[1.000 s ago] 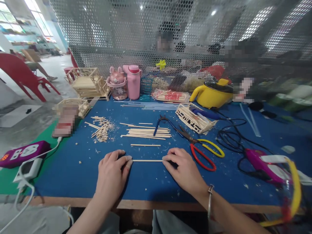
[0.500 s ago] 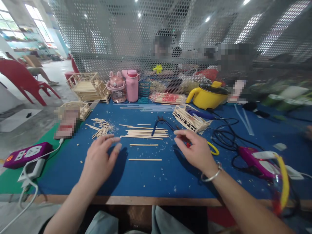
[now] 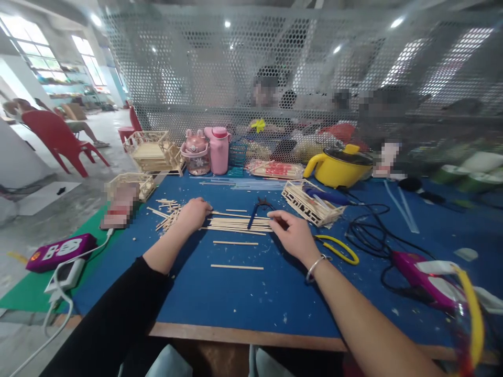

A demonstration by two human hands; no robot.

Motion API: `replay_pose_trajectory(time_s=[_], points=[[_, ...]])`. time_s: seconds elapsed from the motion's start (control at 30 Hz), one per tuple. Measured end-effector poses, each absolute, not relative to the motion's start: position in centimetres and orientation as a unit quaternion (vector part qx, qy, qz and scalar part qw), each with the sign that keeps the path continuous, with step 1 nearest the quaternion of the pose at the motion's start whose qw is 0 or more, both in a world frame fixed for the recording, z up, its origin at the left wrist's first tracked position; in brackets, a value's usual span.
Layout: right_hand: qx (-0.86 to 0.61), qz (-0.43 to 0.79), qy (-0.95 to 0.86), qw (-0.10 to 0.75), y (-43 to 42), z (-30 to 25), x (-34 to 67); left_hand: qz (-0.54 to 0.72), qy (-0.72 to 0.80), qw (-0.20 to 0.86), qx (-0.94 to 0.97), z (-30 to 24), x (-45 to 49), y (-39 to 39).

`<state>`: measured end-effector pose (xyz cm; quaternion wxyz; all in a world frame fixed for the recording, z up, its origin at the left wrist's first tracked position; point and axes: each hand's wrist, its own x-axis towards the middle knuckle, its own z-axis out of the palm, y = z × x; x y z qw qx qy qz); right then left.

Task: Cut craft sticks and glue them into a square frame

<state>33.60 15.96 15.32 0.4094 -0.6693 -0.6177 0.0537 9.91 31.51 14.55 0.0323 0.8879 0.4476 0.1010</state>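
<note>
On the blue table (image 3: 236, 293) a bundle of thin wooden sticks (image 3: 236, 224) lies side by side. My left hand (image 3: 193, 213) rests on the bundle's left end, fingers curled over the sticks. At the bundle's right end sits my right hand (image 3: 293, 235), its fingertips pinched on the stick ends. Two single sticks, the farther single stick (image 3: 236, 243) and the nearer single stick (image 3: 237, 267), lie apart, closer to me. Blue-handled pliers (image 3: 256, 209) lie just behind the bundle.
Yellow-handled scissors (image 3: 340, 250) lie right of my right hand. A pile of short stick offcuts (image 3: 167, 212), stick-built frames (image 3: 310, 201), pink bottles (image 3: 219, 149), a yellow pot (image 3: 340, 165), black cables (image 3: 369, 225), a purple tool (image 3: 418, 272) and a power strip (image 3: 58, 250) surround the work area. People sit behind the mesh screen.
Both hands let go of the near single stick, lifted, and reached forward to the two ends of the stick bundle. The single stick stays where it lay.
</note>
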Motion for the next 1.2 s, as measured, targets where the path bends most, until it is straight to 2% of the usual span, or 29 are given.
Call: replay_pose_trajectory(time_s=[0.2,0.33,0.57,0.87,0.93,1.03,1.13,1.2], points=[[-0.683,0.046,-0.616,0.39,16.1,15.9,33.9,0.124,0.459,0.008,0.88,15.2,9.9,31.2],[-0.718,0.003,-0.567,0.403,16.2,15.9,35.4,0.091,0.402,-0.003,0.911,15.4,11.3,30.9],[-0.712,0.021,-0.592,0.377,16.6,15.6,35.9,0.026,0.363,-0.024,0.931,16.7,14.3,31.0],[-0.717,0.005,-0.592,0.369,16.5,15.6,37.0,-0.025,0.467,-0.07,0.881,21.7,9.6,28.2],[-0.713,0.007,-0.596,0.37,16.4,15.6,36.8,-0.009,0.492,-0.03,0.87,21.8,7.6,26.0],[-0.7,0.01,-0.61,0.371,16.1,15.8,36.0,0.123,0.523,0.094,0.838,20.6,5.2,21.1],[-0.677,0.024,-0.635,0.371,15.6,16.1,34.7,0.206,0.504,0.359,0.758,18.0,4.0,15.7],[-0.657,0.042,-0.659,0.364,15.4,16.2,33.8,0.202,0.484,0.511,0.681,16.2,3.7,13.1]])
